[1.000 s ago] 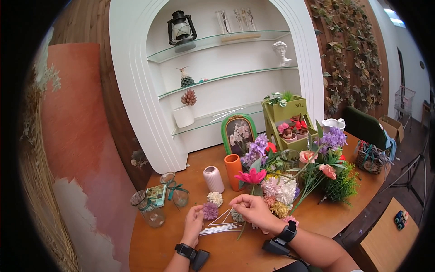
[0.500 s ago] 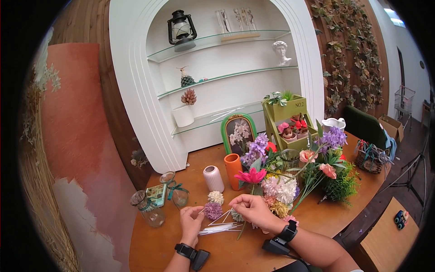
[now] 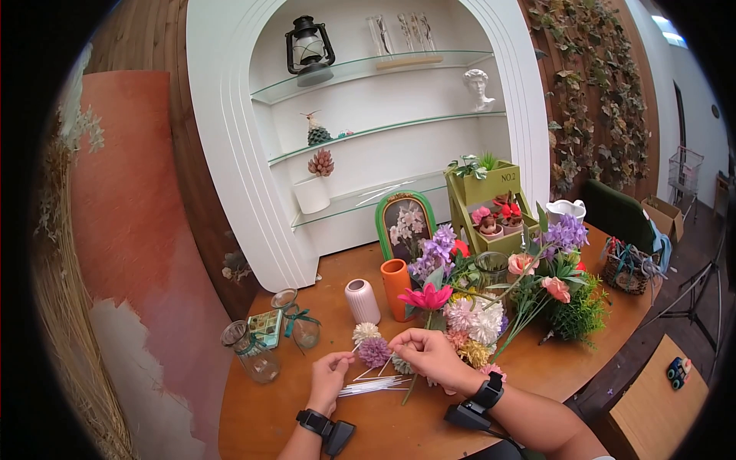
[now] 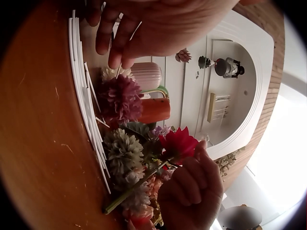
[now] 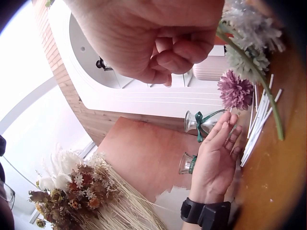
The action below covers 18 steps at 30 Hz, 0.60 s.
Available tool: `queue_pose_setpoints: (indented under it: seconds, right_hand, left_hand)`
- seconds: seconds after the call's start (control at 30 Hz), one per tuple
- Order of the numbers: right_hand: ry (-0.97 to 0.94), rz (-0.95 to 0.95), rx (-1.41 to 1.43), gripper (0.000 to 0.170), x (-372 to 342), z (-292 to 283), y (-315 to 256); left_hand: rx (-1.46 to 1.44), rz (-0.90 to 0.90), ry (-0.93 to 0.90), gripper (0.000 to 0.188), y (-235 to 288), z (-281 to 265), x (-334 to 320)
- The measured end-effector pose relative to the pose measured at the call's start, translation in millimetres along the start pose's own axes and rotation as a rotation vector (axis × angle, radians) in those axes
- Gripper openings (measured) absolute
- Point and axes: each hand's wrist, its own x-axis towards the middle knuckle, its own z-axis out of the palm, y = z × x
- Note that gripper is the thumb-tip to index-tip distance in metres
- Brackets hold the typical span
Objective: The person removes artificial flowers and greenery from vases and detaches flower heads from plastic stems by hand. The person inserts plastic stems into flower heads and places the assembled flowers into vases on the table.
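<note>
A purple pompom flower hangs over the table between the two hands. My left hand pinches its thin pale stem between thumb and forefinger, just below the bloom. My right hand stays opposite with curled fingers, thumb and forefinger together, and nothing shows between them. A cream pompom flower is behind the purple one. Below lies a loose pile of thin white sticks. A pink flower with a long green stem stands beside the right hand.
Behind the flowers stand a pink ribbed vase and an orange vase. Two glass jars with green ribbons are at the left. Mixed artificial flowers crowd the right, near a green planter rack. A white shelf unit rises behind.
The left hand has moved slightly up and right, carrying the purple flower toward the right hand and in front of the cream flower. The right hand has stayed in place.
</note>
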Motion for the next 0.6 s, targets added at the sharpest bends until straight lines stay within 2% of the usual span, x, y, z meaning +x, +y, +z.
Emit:
queue_pose_setpoints:
  seconds: [0.13, 0.2, 0.33, 0.43, 0.6]
  right_hand:
    - [0.004, -0.006, -0.018, 0.02, 1.0, -0.4, 1.7]
    - [-0.021, -0.002, 0.008, 0.024, 1.6, -0.5, 2.4]
    - [-0.008, -0.048, 0.095, 0.034, 1.4, 2.2, 6.0]
    - [0.101, -0.037, 0.042, 0.043, -0.9, 6.6, 1.7]
    - [-0.053, 0.046, -0.039, 0.041, -0.1, 2.6, -1.4]
  left_hand:
    - [-0.018, 0.101, 0.066, 0.015, -3.5, -0.8, 1.5]
    - [-0.103, 0.141, 0.164, 0.014, 1.4, 0.5, -0.1]
    - [-0.146, 0.219, 0.15, 0.014, 11.2, 6.2, -4.6]
    - [-0.131, 0.255, 0.112, 0.014, 14.1, 8.5, -7.2]
    - [-0.147, 0.282, 0.01, 0.015, 17.5, 10.5, -10.6]
